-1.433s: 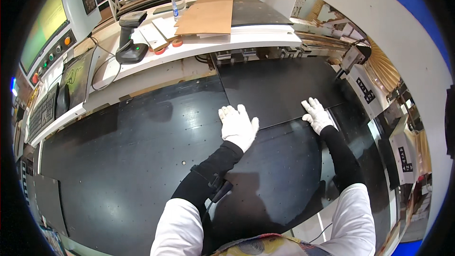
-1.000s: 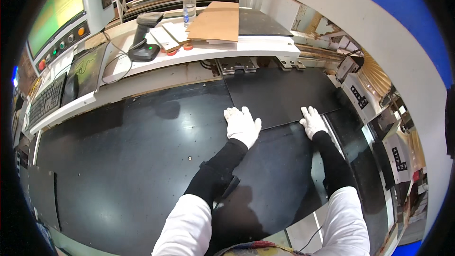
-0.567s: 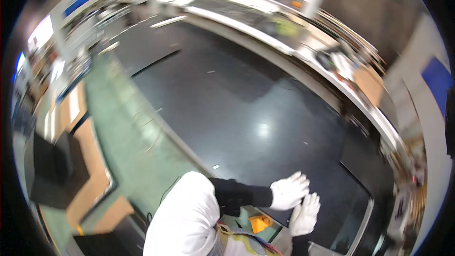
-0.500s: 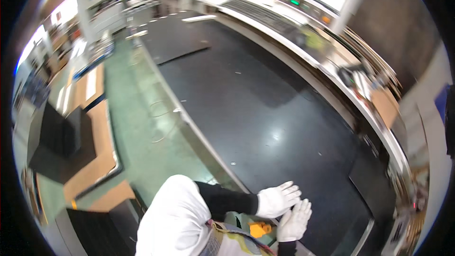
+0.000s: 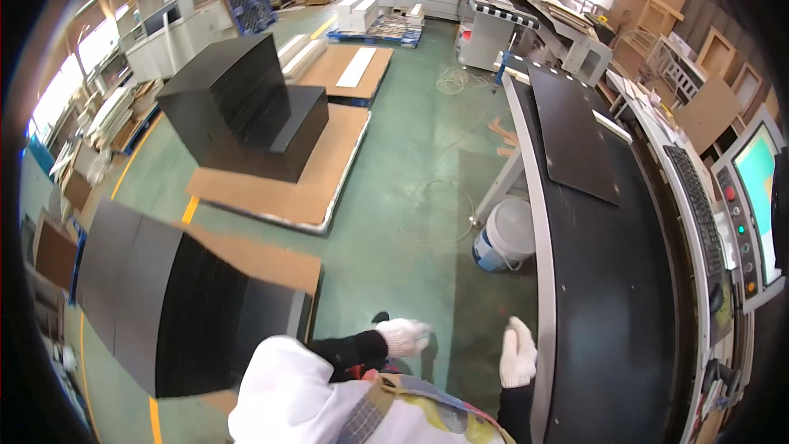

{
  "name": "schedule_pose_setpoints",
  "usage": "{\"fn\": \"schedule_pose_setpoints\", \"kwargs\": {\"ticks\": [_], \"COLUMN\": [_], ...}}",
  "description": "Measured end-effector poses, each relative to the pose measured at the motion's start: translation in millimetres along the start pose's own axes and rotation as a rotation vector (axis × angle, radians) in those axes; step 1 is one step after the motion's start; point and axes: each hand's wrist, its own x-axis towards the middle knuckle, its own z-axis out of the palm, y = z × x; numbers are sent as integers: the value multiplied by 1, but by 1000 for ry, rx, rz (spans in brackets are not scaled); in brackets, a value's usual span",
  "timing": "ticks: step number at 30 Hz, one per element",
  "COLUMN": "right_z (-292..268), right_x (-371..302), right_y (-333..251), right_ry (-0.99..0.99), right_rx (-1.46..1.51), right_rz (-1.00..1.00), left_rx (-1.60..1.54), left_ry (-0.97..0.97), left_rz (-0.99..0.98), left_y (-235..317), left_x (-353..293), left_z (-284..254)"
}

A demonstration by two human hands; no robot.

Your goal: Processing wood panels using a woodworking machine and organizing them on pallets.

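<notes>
My left hand (image 5: 403,337), in a white glove and black sleeve, hangs over the green floor in front of my body. Its fingers look loosely bent and a little blurred, and nothing shows in them. My right hand (image 5: 518,353), gloved the same way, is held up just left of the table's pale edge, its fingers stretched out and nothing in its grasp. Beside it runs the long black tabletop (image 5: 608,312). A dark flat panel (image 5: 573,136) lies on the far part of that top.
Two stacks of black panels, a near one (image 5: 168,304) and a farther one (image 5: 246,111), stand at left on brown boards. A lidded white bucket (image 5: 507,232) sits by the table leg, near a loose cable (image 5: 436,212). A control screen (image 5: 756,189) and keyboard (image 5: 694,197) are at right.
My view has swung left, from the tabletop toward the floor and panel stacks. My hands, close together over the black top before, are now apart, the left one out over the floor.
</notes>
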Motion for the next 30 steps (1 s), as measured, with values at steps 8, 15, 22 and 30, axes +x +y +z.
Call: {"fn": "schedule_pose_setpoints", "kwargs": {"ticks": [8, 15, 22, 30], "right_z": [174, 221, 260, 314], "right_x": [189, 381, 622, 763], "right_y": [-99, -103, -89, -154], "right_ry": [-433, -108, 315, 265], "right_rx": [10, 68, 17, -198], "right_rz": [-347, -139, -152, 174], "left_rx": [57, -78, -50, -67], "left_ry": [92, 128, -42, 322], "left_rz": [-369, -377, -427, -610], "left_y": [-141, -201, -270, -334], "left_x": [32, 95, 196, 257], "left_z": [-154, -212, -312, -431]}}
